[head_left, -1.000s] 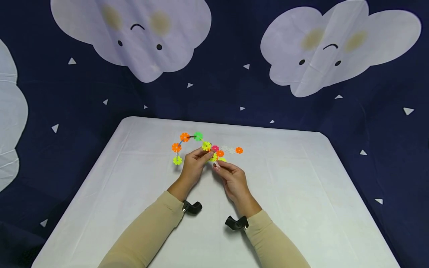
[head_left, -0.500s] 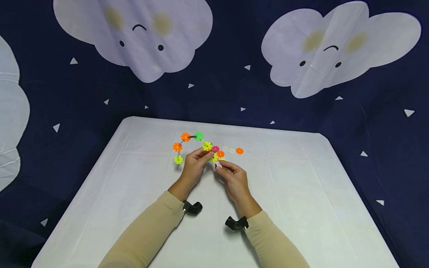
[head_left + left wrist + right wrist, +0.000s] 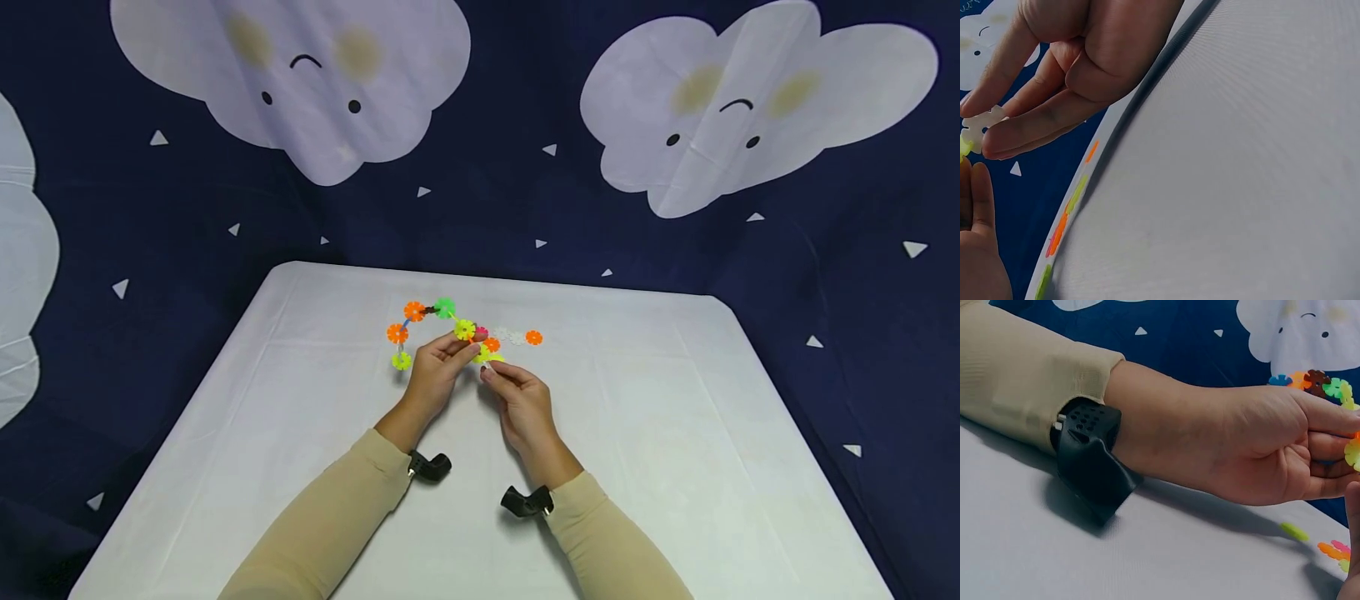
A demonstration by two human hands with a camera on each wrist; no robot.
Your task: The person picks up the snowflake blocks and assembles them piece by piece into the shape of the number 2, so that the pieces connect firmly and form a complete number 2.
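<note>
My left hand [image 3: 435, 371] holds a curved chain of interlocking snowflake discs near its lower end. The chain runs from a yellow-green disc [image 3: 401, 361] through orange discs [image 3: 397, 333] and a green disc [image 3: 445, 308] to a yellow disc [image 3: 1353, 454] at my left fingertips. Narrow blue and brown discs [image 3: 1317, 382] join them edge-on. My right hand [image 3: 525, 404] pinches a white disc [image 3: 975, 125] between thumb and fingers. In the left wrist view the white disc meets a yellow edge [image 3: 965, 147]; whether their slots interlock is hard to tell.
Loose discs lie on the white table [image 3: 637, 442] beyond my hands: pink, orange [image 3: 492, 344], yellow-green, white [image 3: 514, 337] and another orange disc [image 3: 534, 337] at the right. A dark blue cloth with clouds [image 3: 757, 108] hangs behind the table's far edge.
The chain has shifted slightly right and toward me. Its yellow disc now sits closer against the white disc in my right fingers. Both hands keep their grip.
</note>
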